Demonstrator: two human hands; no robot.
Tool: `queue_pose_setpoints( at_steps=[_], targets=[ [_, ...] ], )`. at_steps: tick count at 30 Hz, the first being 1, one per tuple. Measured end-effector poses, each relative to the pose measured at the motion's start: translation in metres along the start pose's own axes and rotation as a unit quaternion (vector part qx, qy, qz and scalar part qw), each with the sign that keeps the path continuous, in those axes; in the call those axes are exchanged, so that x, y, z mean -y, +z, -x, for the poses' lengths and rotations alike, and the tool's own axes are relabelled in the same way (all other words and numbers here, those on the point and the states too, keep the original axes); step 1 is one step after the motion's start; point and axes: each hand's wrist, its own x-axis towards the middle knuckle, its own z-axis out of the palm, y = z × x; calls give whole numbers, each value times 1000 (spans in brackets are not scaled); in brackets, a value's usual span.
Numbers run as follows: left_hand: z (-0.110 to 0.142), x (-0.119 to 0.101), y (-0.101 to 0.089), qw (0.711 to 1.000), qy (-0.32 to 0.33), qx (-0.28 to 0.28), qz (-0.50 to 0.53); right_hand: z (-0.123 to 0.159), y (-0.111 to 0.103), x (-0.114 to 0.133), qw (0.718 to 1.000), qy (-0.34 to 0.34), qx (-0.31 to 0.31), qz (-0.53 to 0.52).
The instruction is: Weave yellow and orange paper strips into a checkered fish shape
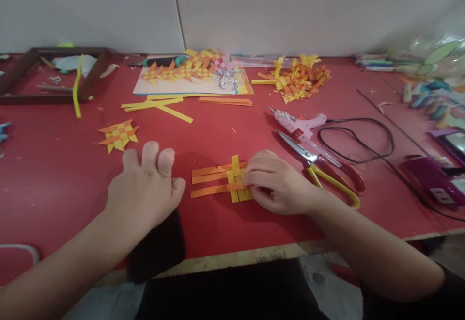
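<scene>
My right hand (276, 183) rests on the red table (58, 174) with its fingers pressed together on the right end of a half-woven mat of orange and yellow paper strips (222, 178). My left hand (144, 189) hovers to the left of the strips with its fingers raised and spread, holding nothing. A dark phone-like object (157, 249) lies under its wrist at the table's front edge.
Scissors with yellow handles (319, 167) and a pink glue gun (300, 123) with a black cord lie right of my right hand. A finished woven star (118, 136), loose yellow strips (160, 106), a scrap pile (298, 77) and a wooden frame (54, 75) lie farther back.
</scene>
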Motion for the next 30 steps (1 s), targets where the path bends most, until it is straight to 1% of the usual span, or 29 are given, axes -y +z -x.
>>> queue_pose_setpoints(
  at_steps=[3, 6, 10, 13, 15, 17, 18, 19, 20, 21, 22, 23, 24, 25, 27, 30],
  targets=[
    [-3, -1, -7, 999, -8, 44, -26, 0, -1, 0, 1000, 10, -20, 3],
    [-5, 0, -8, 998, 4, 52, -23, -1, -2, 0, 999, 12, -27, 17],
    [-4, 3, -2, 1000, 10, 21, 0, 0, -3, -1, 998, 7, -48, 29],
    [-2, 5, 0, 999, 8, 2, 39, 1, -4, -1, 998, 8, -55, 31],
    [-1, 5, -4, 998, 6, -8, 55, 1, -5, -1, 998, 13, -57, 31],
    [-2, 4, -11, 999, 14, -19, 45, 0, -5, 0, 998, 21, -58, 27],
    [-3, 3, -15, 999, 18, -35, 33, 0, -6, 0, 998, 27, -58, 21],
    [-5, 1, -20, 997, 45, -43, 35, -1, -6, 0, 998, 34, -58, 13],
    [-8, -2, -24, 993, 73, -78, 53, -1, -6, 0, 997, 40, -59, 3],
    [-11, -5, -27, 981, 131, -111, 94, -1, -6, 1, 997, 46, -60, -10],
    [-15, -8, -28, 959, 199, -135, 149, -2, -7, 1, 997, 50, -62, -25],
    [-19, -12, -27, 930, 269, -150, 201, -2, -7, 1, 996, 55, -63, -43],
    [-22, -15, -25, 904, 324, -146, 236, -2, -8, 1, 994, 60, -66, -65],
    [-26, -18, -21, 882, 362, -144, 263, -1, -9, 1, 991, 72, -67, -89],
    [-32, -23, -12, 856, 403, -144, 290, 0, -11, 2, 982, 117, -66, -132],
    [-34, -25, 2, 848, 428, -143, 277, 0, -15, 3, 961, 206, -75, -171]
  ],
)
